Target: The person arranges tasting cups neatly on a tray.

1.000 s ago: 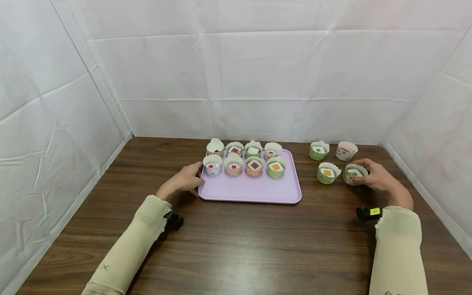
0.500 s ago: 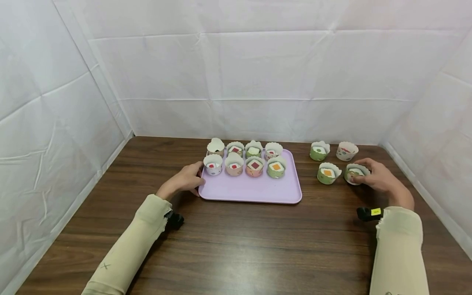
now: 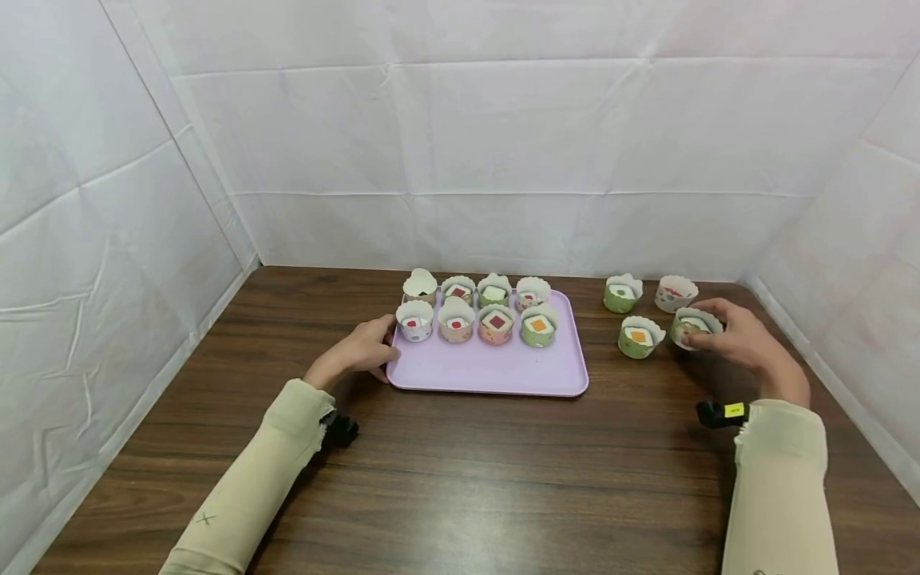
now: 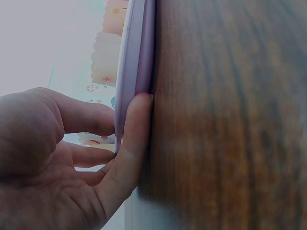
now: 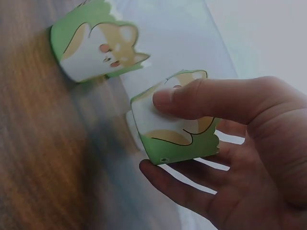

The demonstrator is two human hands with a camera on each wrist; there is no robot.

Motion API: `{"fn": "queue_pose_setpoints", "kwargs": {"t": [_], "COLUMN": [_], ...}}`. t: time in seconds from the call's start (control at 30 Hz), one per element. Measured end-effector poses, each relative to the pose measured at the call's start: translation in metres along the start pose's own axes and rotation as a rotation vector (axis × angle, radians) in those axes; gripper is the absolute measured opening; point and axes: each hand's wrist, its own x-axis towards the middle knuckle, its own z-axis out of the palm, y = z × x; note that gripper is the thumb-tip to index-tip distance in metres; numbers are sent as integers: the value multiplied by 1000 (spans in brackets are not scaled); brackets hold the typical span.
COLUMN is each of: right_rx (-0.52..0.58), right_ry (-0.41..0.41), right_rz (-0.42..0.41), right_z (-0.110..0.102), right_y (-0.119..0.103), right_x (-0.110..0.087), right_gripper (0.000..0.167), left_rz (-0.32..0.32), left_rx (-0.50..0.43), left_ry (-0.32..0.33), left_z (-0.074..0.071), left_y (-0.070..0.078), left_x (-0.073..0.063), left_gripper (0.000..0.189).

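Observation:
My right hand [image 3: 747,343] pinches a green paper cupcake cup [image 3: 677,331], thumb on its near wall and fingers on the far side. A cartoon animal is printed on this cup [image 5: 168,146] in the right wrist view, and it hangs tilted above the table. Something white sits inside it, partly hidden by the thumb. My left hand [image 3: 362,347] grips the left edge of the lilac tray [image 3: 467,371]. In the left wrist view the thumb touches the tray [image 4: 136,52] at its upper rim, with a finger along its outer side.
Two rows of filled paper cups, among them an orange-topped green cup [image 3: 538,337], stand along the tray's back half. Right of the tray stand another green cup [image 3: 636,349], a green cup [image 3: 620,303] behind it and a pinkish cup [image 3: 672,303]. White sheeting [image 3: 517,160] borders the wooden table [image 3: 474,479].
My right hand has raised the green cupcake cup slightly and shifted it a little away from me. The left hand and the tray stay where they were.

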Motion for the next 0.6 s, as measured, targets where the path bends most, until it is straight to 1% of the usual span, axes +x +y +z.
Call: {"fn": "queue_pose_setpoints", "kwargs": {"t": [0.07, 0.1, 0.3, 0.4, 0.6], "right_rx": [19, 9, -30, -35, -18], "right_ry": [6, 14, 78, 69, 27], "right_rz": [-12, -20, -118, -157, -203], "right_z": [-2, -3, -9, -10, -5], "right_y": [-5, -7, -25, -36, -58], "right_x": [-1, -2, -2, -3, -3], "right_gripper": [75, 75, 72, 70, 68], "left_rz": [-1, 1, 3, -1, -8], "left_rx": [0, 4, 4, -3, -12], "left_ry": [4, 7, 16, 9, 6], "left_z": [0, 0, 0, 0, -1], "left_y": [0, 0, 0, 0, -2], "left_x": [0, 0, 2, 2, 1], "left_gripper": [62, 62, 60, 61, 64]}}
